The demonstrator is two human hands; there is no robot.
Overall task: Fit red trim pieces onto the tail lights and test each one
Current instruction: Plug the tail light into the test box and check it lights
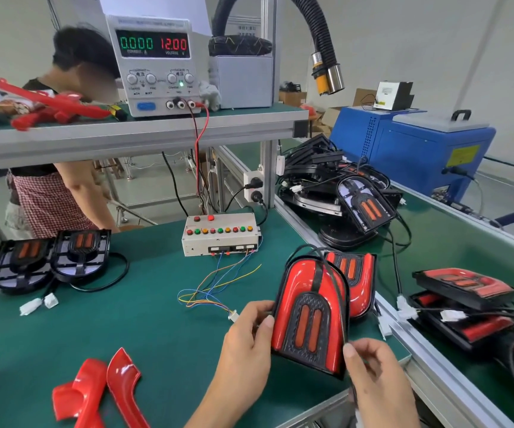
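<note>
You hold one tail light upright at lower centre-right of the frame, red trim already seated round its dark centre panel, long axis running near vertical with the rounded end up. Your left hand grips its left edge, thumb on the front face and fingers curled behind. Your right hand pinches the lower right corner between thumb and forefinger. Both hands are closed on the unit; neither is free.

The next step, in my judgement, is the test. The tester's white connector, on its coloured leads, lies on the green mat just left of your left hand, nearly touching the knuckles. That hand is plainly the nearer one. The lamp's own black cable loops over its top and front; where its plug ends I cannot tell.

The button box sits up-frame of the lamp, at centre, well apart. The power supply on the upper shelf reads 12.00 and 0.000.

A second trimmed lamp lies directly behind the held one. Loose red trim pieces lie lower left; two untrimmed lamps at mid-left. Trailing cables at right could snag.
</note>
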